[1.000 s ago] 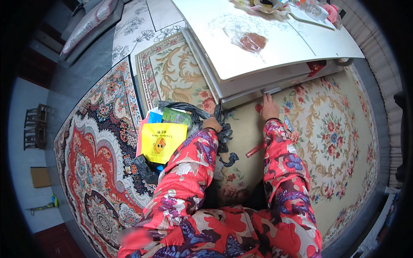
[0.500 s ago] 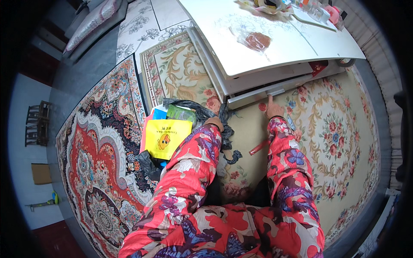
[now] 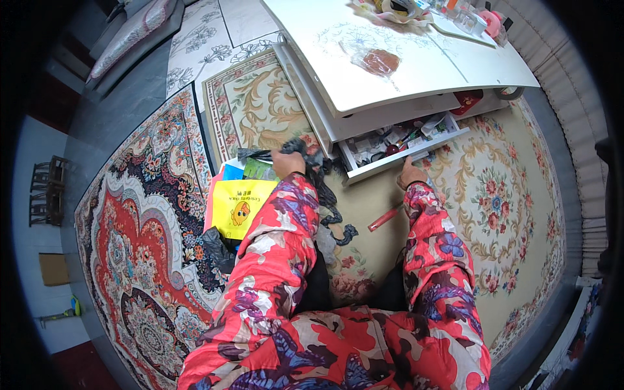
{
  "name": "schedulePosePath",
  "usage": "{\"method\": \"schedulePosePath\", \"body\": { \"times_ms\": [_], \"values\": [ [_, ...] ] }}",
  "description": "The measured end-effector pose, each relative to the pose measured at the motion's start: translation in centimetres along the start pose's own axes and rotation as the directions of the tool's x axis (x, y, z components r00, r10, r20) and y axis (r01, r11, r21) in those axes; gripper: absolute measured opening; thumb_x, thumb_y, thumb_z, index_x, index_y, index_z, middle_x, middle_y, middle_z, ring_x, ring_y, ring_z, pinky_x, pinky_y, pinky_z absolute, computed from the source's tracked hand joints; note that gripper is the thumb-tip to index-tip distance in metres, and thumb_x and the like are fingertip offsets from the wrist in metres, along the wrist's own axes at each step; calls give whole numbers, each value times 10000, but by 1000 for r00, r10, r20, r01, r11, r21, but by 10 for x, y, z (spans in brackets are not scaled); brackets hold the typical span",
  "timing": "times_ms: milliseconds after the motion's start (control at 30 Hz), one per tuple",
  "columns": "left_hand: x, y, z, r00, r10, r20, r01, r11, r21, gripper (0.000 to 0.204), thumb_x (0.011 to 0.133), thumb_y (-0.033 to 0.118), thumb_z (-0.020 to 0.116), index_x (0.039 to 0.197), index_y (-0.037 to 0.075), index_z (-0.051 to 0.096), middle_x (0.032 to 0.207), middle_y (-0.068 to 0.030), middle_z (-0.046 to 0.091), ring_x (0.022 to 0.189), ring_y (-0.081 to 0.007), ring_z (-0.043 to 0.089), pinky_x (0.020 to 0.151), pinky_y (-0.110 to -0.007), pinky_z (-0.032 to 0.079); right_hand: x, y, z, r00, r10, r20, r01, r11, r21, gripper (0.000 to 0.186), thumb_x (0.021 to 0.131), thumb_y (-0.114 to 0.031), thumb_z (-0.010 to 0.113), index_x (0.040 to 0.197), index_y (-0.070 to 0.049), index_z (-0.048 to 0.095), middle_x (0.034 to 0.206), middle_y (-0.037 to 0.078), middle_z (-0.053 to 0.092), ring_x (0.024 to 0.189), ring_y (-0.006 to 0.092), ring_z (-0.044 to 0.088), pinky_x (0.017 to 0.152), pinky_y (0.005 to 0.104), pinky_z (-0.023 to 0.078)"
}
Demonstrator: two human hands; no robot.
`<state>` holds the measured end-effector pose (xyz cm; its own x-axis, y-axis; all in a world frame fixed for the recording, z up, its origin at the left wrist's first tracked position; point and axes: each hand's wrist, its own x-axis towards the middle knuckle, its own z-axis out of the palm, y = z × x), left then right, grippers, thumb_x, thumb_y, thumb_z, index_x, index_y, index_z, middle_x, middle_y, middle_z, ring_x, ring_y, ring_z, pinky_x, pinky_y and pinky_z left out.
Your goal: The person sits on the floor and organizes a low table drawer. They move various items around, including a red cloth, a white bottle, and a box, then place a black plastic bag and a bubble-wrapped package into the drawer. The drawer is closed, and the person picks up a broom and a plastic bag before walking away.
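Note:
My right hand (image 3: 411, 174) is at the front of a drawer (image 3: 406, 156), its raised finger hooked at the handle. The drawer stands pulled out from under a white table (image 3: 364, 84), and small mixed items show in it, among them a dark red round thing (image 3: 392, 149). My left hand (image 3: 288, 162) is closed on a crumpled black plastic bag (image 3: 318, 172); its fingertips are partly hidden. Beside it, a yellow booklet (image 3: 239, 207) with a cartoon chick lies over blue, green and pink flat items. A red strip-like thing (image 3: 383, 220) rests on the carpet near my right sleeve.
On the tabletop lie a brown item in clear wrapping (image 3: 380, 62) and, at its far edge, several containers and a pink object (image 3: 491, 23). Patterned carpets (image 3: 146, 247) cover the floor. Another black bag part (image 3: 218, 250) lies below the booklet.
The drawer has slid out toward me with my right hand at its handle, baring its contents. My left hand has moved left and up along the black bag.

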<state>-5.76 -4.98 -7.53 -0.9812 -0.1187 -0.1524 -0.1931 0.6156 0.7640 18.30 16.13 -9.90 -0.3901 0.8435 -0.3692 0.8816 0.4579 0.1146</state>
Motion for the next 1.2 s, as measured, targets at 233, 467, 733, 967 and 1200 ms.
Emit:
{"method": "schedulePosePath", "body": {
  "times_ms": [233,467,733,967,1200],
  "values": [
    [44,38,-21,983,154,99,-96,894,-438,382,652,122,640,1014,1,630,903,-181,666,857,-286,646,787,-354,481,-49,-55,-63,849,-425,315,468,880,-74,290,792,-309,602,947,-85,699,1041,96,673,932,273,655,765,372,520],
    [-6,95,-71,373,695,614,-441,716,-542,274,749,100,664,1007,26,605,867,-71,652,811,-137,600,747,-279,475,-87,-82,-134,558,-626,-545,791,202,578,697,695,-240,768,1274,-60,424,1121,127,509,1097,248,515,934,311,408],
    [-72,130,-80,266,858,439,41,445,-895,290,779,-18,624,1053,27,540,948,19,588,869,-60,541,778,-214,443,-102,-93,-96,594,-762,-258,340,-53,939,495,812,-147,680,1254,-44,483,1191,52,545,1103,157,490,945,313,404],
    [-73,121,-67,403,915,-27,-792,334,-510,488,653,-116,595,1099,38,475,964,-132,564,903,-331,575,789,-366,455,-110,-59,-121,554,-808,203,-164,133,977,220,916,-207,536,1032,-21,531,744,36,597,509,105,537,493,270,470],
    [-107,103,-47,173,927,333,-773,337,-537,343,675,-114,492,985,17,425,871,-270,547,890,-480,529,721,-497,421,-122,-14,-174,693,-650,-312,622,320,714,280,853,-242,654,862,37,640,682,-32,574,654,59,489,592,249,422]
  ]
}}
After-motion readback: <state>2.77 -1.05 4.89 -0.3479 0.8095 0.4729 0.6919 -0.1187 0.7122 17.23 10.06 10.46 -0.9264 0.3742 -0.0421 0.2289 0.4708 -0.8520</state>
